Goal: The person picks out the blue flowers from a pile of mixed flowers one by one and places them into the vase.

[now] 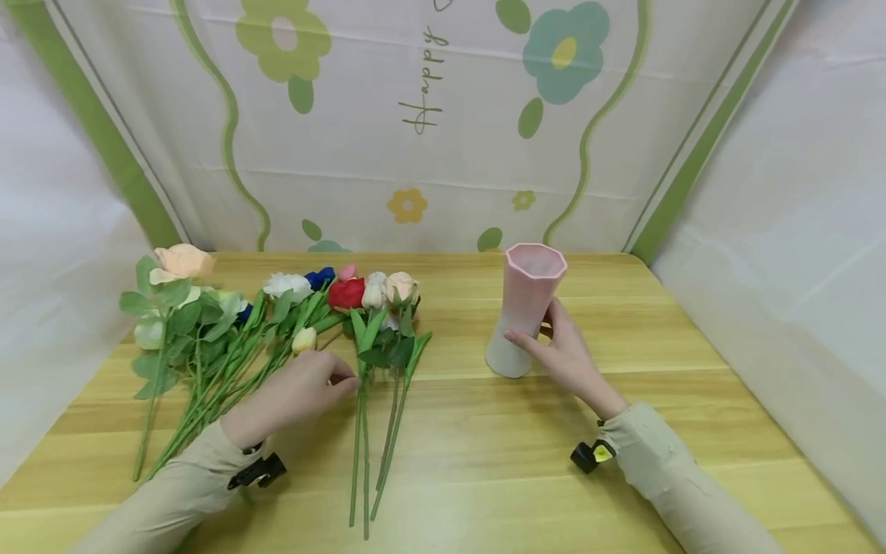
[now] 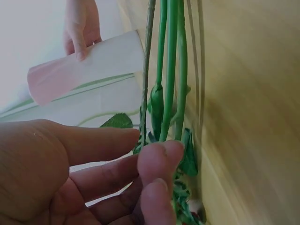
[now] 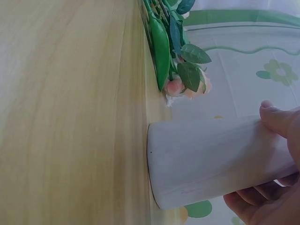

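Note:
My right hand (image 1: 569, 362) grips the lower half of a vase (image 1: 526, 304), pink at the rim and fading to white. The thumb lies on its near side and the fingers go round behind it. The vase's base (image 3: 164, 164) is at the tabletop. My left hand (image 1: 298, 392) has its thumb and curled fingers at a flower stem (image 1: 357, 454), below the leaves. This stem lies in a small bunch with a red flower (image 1: 346, 293), a white tulip (image 1: 374, 290) and a pale peach rose (image 1: 401, 288). Several green stems (image 2: 172, 70) run past the fingertips.
On the left lies a larger heap of flowers, with a peach rose (image 1: 185, 261), a white flower (image 1: 287, 286), a blue flower (image 1: 321, 278) and a yellow tulip bud (image 1: 304, 340). A printed cloth (image 1: 443, 161) stands behind the wooden table (image 1: 484, 477).

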Action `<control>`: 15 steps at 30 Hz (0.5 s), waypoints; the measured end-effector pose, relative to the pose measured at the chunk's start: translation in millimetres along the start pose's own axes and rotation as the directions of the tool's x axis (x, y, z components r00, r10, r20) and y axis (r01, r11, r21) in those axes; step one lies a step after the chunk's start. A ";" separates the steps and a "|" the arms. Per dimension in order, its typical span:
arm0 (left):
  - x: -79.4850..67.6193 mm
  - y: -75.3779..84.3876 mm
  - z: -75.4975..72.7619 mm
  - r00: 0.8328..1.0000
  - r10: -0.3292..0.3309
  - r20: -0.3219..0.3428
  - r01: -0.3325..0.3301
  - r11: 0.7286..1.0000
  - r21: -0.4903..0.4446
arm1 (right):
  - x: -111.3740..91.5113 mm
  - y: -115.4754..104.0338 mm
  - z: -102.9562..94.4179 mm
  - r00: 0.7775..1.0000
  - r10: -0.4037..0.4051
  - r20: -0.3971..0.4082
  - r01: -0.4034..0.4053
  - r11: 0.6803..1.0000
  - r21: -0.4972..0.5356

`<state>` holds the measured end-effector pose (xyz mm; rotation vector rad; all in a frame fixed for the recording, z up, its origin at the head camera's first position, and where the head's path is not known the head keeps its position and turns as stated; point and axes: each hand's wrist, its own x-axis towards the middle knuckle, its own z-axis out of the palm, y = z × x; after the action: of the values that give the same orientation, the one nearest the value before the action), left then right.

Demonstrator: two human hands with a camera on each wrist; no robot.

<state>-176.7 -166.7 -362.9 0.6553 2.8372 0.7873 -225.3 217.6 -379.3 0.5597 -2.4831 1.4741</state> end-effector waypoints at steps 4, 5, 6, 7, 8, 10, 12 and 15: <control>-9.2 -7.6 -10.8 0.999 -0.036 -0.025 0.037 0.999 0.025 | 1.0 -1.9 2.3 1.000 -0.008 0.002 0.008 1.000 0.006; -12.1 -9.8 -14.5 0.998 -0.045 -0.037 0.047 0.998 0.040 | 1.0 -2.2 2.4 1.000 -0.008 0.003 0.008 1.000 0.005; -15.1 -12.3 -18.3 0.997 -0.057 -0.046 0.060 0.996 0.059 | 0.9 -2.4 2.3 1.000 -0.005 0.004 0.005 1.000 0.001; -18.4 -14.5 -22.4 0.996 -0.068 -0.060 0.073 0.994 0.084 | 0.8 -2.7 2.0 1.000 -0.004 0.005 0.004 1.000 -0.001; -22.1 -16.6 -26.7 0.994 -0.080 -0.077 0.088 0.990 0.107 | 0.6 -3.2 1.8 1.000 0.000 0.007 0.000 1.000 -0.003; -29.2 -21.7 -35.5 0.987 -0.116 -0.110 0.131 0.981 0.144 | 0.3 -3.4 1.4 1.000 0.001 0.010 -0.001 1.000 -0.005; -36.7 -28.0 -43.7 0.979 -0.138 -0.151 0.165 0.969 0.184 | -0.1 -3.4 1.1 1.000 0.000 0.008 0.000 1.000 -0.005; -47.1 -39.6 -54.5 0.964 -0.177 -0.197 0.219 0.951 0.218 | -0.6 -2.5 1.3 1.000 -0.011 0.006 0.011 1.000 -0.001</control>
<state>-161.8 -243.0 -336.5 0.3296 3.1265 0.4983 -223.7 215.5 -378.1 0.5779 -2.4812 1.4693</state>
